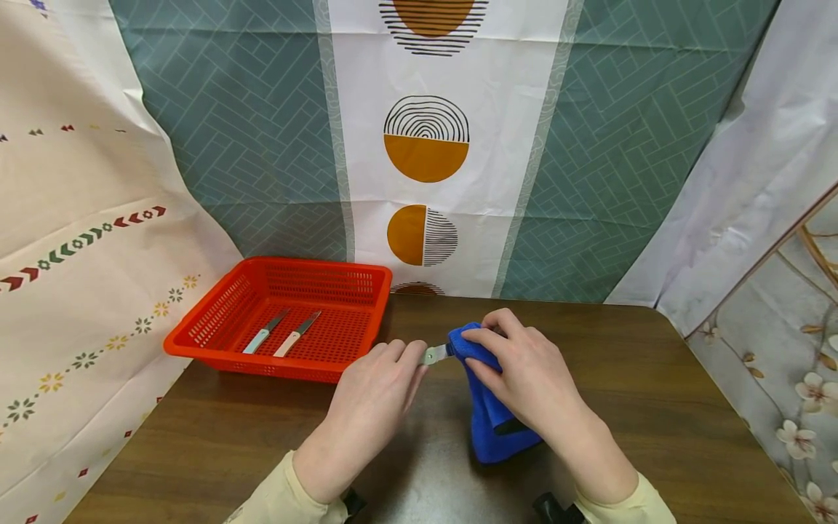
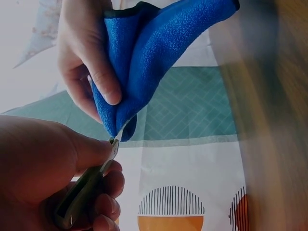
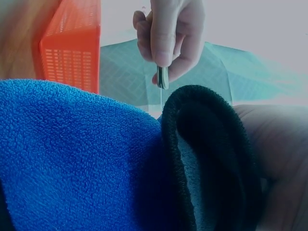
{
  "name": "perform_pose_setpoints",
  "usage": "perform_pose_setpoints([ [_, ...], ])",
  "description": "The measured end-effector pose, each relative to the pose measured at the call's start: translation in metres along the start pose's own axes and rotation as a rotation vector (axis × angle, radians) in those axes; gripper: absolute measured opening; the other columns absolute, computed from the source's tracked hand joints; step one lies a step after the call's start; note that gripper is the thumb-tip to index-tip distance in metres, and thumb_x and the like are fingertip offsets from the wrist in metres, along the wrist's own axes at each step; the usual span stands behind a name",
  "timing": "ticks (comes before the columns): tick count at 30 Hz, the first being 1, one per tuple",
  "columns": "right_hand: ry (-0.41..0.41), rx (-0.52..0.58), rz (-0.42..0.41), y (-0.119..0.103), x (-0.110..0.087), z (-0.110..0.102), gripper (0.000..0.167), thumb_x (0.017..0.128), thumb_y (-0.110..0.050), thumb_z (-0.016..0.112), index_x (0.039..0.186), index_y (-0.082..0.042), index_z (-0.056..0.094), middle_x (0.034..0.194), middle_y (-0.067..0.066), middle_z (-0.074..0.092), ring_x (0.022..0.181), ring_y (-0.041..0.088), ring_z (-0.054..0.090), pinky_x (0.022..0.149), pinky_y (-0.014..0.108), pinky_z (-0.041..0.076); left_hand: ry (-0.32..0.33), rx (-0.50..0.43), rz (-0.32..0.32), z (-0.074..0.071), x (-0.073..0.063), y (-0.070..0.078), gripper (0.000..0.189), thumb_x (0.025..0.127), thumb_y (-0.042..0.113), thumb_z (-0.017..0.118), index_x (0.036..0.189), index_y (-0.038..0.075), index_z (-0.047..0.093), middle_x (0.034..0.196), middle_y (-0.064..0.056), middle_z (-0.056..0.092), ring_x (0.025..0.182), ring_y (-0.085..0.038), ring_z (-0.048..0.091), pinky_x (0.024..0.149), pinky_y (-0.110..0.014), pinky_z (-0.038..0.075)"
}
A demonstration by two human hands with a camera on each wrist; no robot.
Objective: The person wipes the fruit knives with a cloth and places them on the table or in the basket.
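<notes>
My left hand grips a folding knife by its pale green handle, the blade pointing right. Around that blade my right hand pinches a folded blue cloth with dark edging. Most of the blade is hidden in the cloth; a short bare stretch shows beside the handle. Loose folds of the cloth hang below the right hand, over the table. In the right wrist view the cloth fills the foreground, with the left hand and the knife handle beyond it.
A red plastic basket stands at the back left of the brown wooden table. Inside it lie two knives, one with a light blue handle and one with a cream handle. Patterned fabric hangs behind the table.
</notes>
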State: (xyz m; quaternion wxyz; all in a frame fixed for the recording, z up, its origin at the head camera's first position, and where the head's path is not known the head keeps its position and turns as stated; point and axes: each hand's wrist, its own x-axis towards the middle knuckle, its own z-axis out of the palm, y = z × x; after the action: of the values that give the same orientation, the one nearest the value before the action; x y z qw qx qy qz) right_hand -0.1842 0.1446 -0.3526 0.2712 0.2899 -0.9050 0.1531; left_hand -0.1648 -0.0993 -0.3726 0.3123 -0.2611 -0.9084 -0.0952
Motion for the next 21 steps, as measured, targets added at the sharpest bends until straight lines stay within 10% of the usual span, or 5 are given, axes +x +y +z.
perform_pose_setpoints([
  [21,-0.013,-0.011,0.076,0.015,0.000,-0.003,0.039,0.091,-0.019,0.093,0.128,-0.016,0.082,0.123,0.008,0.064,0.082,0.028,0.068,0.074,0.047,0.058,-0.030,-0.003,-0.032,-0.002,0.001,-0.001,0.030,0.097,0.021,0.088,0.117,0.012,0.068,0.086,0.001,0.063,0.067,-0.014,0.049,0.054,-0.023,0.041],
])
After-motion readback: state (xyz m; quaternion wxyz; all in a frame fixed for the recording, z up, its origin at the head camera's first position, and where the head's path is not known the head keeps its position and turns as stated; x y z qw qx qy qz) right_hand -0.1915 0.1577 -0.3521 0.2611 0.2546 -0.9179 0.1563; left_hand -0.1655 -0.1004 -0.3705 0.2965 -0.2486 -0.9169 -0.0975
